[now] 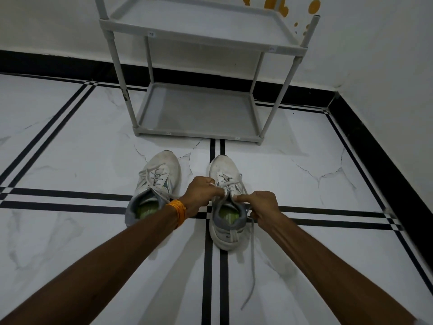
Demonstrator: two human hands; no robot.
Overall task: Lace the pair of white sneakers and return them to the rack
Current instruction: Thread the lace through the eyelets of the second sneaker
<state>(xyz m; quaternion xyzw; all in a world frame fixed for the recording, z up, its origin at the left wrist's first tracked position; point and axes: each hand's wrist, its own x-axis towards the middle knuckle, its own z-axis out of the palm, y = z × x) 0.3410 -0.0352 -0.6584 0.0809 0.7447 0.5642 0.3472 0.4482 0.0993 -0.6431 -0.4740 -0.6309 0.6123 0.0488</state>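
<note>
Here, two white sneakers are standing side by side on the marble floor, toes pointing toward 12 o'clock, with a strip of bare tile lying between them and the grey rack. The rack is standing against the wall at 12 o'clock, both of its visible shelves lying open; its front edge is sitting near the toes but apart from them. Wide clear floor is extending toward 9 o'clock, while the black skirting is closing in at 3 o'clock. The left sneaker is resting untouched, laces threaded. Both arms are reaching straight forward over the right sneaker. The left hand, an orange thread band circling its wrist, is curling closed, pinching lace at the upper eyelets. The right hand is likewise closing in a fist on a lace, forefinger pointing toward 9 o'clock. A loose lace end is trailing along the floor toward 6 o'clock.
</note>
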